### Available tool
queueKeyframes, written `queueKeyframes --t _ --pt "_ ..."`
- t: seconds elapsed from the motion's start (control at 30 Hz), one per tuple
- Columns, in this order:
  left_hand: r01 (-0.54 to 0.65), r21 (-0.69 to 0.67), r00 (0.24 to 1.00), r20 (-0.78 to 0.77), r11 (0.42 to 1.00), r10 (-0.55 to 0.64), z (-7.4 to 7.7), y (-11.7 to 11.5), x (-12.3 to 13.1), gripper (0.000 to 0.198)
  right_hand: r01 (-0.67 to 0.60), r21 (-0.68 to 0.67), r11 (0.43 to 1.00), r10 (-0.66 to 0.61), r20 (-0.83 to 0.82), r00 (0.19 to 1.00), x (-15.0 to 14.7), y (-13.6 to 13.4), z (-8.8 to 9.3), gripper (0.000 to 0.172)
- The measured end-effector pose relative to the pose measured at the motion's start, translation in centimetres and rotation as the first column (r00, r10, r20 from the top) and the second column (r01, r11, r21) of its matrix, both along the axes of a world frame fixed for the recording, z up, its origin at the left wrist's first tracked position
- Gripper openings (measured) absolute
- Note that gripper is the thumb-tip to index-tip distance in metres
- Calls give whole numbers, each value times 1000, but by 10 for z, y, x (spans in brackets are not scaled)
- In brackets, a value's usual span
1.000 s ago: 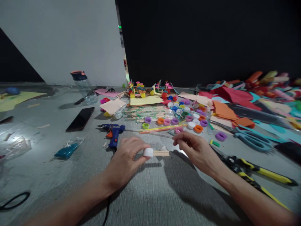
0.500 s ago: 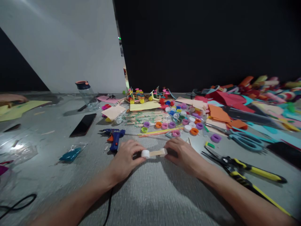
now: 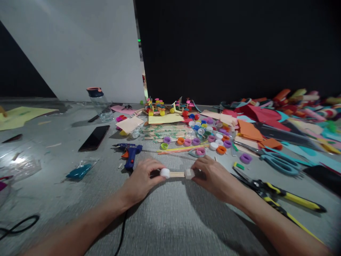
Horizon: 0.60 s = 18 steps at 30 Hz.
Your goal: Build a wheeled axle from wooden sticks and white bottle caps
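Note:
My left hand pinches a white bottle cap between thumb and fingers. From that cap short wooden sticks run side by side to a second white piece, boxy in outline and possibly another cap. This right-hand end is gripped by the thumb and fingertips of my right hand. The small assembly is held level, low over the grey table. A blue glue gun lies on its side just beyond my left hand. Pliers with yellow-black handles rest right of my right forearm.
Colourful bottle caps and wrapped wooden sticks spread behind my hands. Blue scissors and orange paper lie to the right. Leftward are a phone, a clear bottle and a blue packet. A black cable crosses the front.
The right end of the stick assembly has shifted slightly right and down, so the sticks look straighter. At the far left, another person's hand has mostly left the view.

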State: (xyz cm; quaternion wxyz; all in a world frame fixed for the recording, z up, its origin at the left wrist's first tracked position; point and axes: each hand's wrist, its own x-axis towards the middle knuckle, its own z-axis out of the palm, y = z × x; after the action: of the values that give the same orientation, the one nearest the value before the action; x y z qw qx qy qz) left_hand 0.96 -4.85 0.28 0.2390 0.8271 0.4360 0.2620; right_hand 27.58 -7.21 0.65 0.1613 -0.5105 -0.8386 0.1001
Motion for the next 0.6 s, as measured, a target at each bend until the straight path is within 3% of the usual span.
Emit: queueKeyframes --t 0.2,0.6 --pt "-47 -51 998 35 998 49 -2 0 -1 19 19 -1 1000 -19 16 1000 4 2 -2 16" --pt "-24 -18 1000 -7 1000 23 -11 1 3 18 -25 -14 1000 25 -6 1000 1 2 -4 17"
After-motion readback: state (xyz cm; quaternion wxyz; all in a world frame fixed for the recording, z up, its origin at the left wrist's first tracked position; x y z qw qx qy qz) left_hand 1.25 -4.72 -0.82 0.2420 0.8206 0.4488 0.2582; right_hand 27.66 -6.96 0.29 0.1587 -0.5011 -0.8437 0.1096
